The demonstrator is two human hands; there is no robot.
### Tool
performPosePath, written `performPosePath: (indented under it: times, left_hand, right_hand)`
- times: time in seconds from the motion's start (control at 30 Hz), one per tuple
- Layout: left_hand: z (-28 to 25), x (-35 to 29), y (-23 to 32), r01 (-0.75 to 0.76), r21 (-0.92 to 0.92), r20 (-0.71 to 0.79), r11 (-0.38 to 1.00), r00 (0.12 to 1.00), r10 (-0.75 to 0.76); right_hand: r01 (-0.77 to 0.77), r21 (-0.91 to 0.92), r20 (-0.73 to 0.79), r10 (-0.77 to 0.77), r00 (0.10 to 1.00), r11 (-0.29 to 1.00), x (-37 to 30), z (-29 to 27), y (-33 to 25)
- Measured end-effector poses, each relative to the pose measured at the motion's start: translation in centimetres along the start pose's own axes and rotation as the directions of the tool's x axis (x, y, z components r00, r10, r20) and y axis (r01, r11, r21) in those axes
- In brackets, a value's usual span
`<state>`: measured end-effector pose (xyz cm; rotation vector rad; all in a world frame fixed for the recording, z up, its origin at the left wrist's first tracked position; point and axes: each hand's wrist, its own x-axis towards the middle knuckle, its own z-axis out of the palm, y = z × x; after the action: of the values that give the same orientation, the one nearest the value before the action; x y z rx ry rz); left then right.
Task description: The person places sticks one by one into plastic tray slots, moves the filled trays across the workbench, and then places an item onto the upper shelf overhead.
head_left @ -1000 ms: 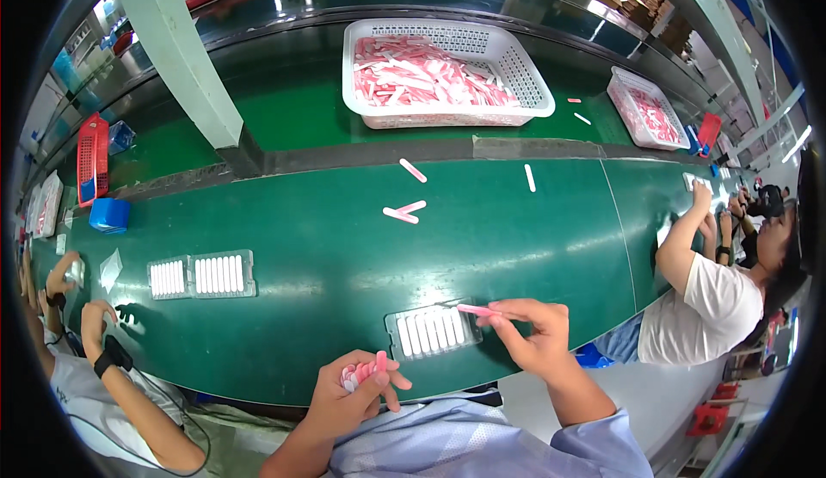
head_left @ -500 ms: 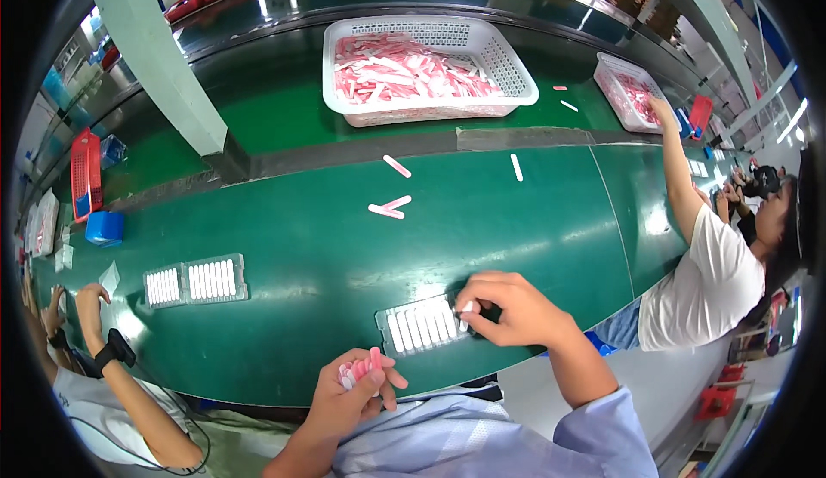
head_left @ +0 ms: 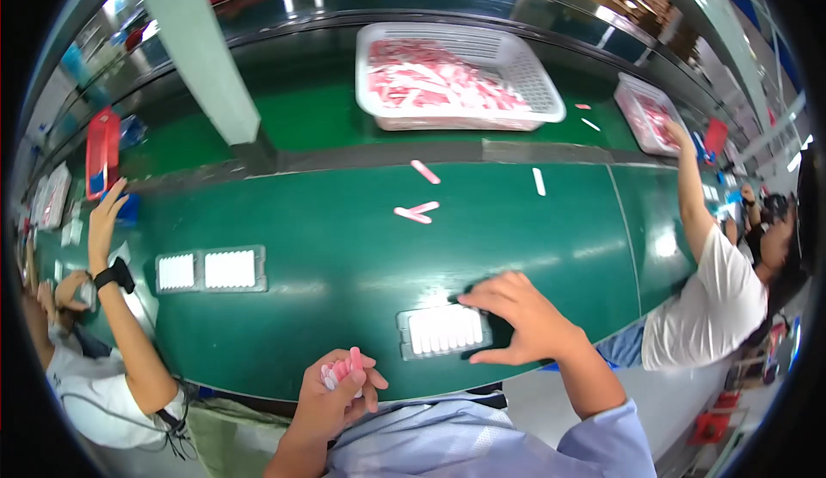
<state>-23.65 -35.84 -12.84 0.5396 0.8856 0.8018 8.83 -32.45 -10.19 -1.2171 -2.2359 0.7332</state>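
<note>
In the lower middle, my left hand (head_left: 334, 399) is closed around a bunch of small pink and white nail files (head_left: 346, 370), their rounded ends poking up past the fingers. A clear plastic blister tray (head_left: 413, 354) lies flat on the green table in front of me, holding a row of several white strips (head_left: 447, 330). At its right end is my right hand (head_left: 538, 327), with thumb and fingers spread and nothing between them. The fingertips are by the tray's upper right corner; whether they touch it I cannot tell.
Loose nail files (head_left: 418, 213) lie mid-table. Beyond the ledge stands a white basket (head_left: 469, 123) heaped with them. Another filled tray (head_left: 200, 289) sits to the left. Co-workers work on both sides; one reaches into a smaller basket (head_left: 635, 117). A pale post (head_left: 202, 65) rises at left.
My right hand has opened and let go of a white strip, which now sits in the tray's row. The whole view has shifted slightly. The left co-worker's arm has reached farther up the table.
</note>
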Motion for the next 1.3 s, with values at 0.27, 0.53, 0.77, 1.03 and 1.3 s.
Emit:
performPosePath:
  times: [0.27, 0.53, 0.77, 1.03, 1.3]
  left_hand:
    - [-2.3, 1.6, 1.9, -0.098, 0.096, -0.029, 0.990, 0.994, 0.102]
    - [-3.2, 1.6, 1.6, -0.164, 0.194, 0.102, 0.967, 0.984, 0.147]
    - [-3.8, 2.1, 1.7, -0.140, 0.122, 0.177, 0.983, 0.977, 0.118]
    - [-4.1, 2.5, 1.7, -0.090, 0.114, 0.196, 0.989, 0.978, 0.067]
    - [-4.0, 2.2, 1.0, -0.164, 0.123, 0.204, 0.979, 0.969, 0.137]
  right_hand:
    - [-0.103, -0.178, -0.164, 0.074, 0.984, 0.978, 1.9, 3.4, -0.1]
    - [0.089, -0.197, -0.096, -0.110, 0.989, 0.976, 12.5, 7.3, -0.8]
    - [0.148, -0.106, -0.064, -0.156, 0.986, 0.983, 17.2, 10.4, -1.4]
    - [0.119, -0.006, -0.053, -0.119, 0.991, 0.993, 18.3, 11.1, -1.0]
    - [0.150, -0.071, 0.032, -0.148, 0.988, 0.986, 19.9, 11.1, -1.9]
